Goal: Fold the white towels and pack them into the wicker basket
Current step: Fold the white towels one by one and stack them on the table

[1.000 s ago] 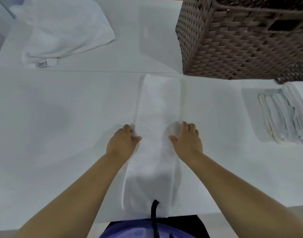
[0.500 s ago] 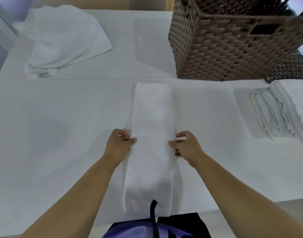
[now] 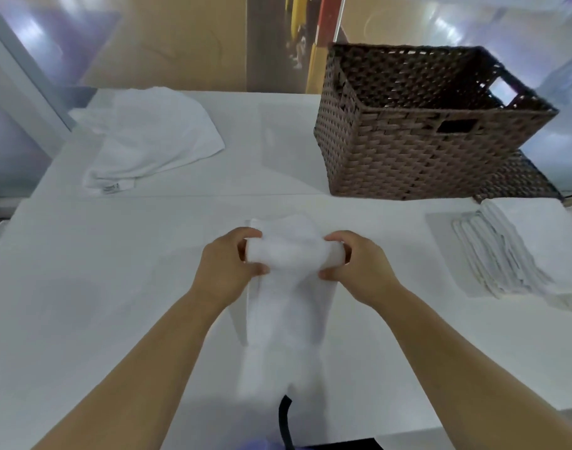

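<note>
While left hand (image 3: 226,264), right hand (image 3: 359,267) grip towel (image 3: 291,306) edges, basket (image 3: 408,164) sits apart.

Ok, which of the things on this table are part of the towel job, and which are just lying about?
Job: long towel gripped by left hand and right hand; crumpled towel; folded stack; wicker basket.
Lying about: second woven piece behind the basket; black strap at the near edge.
</note>
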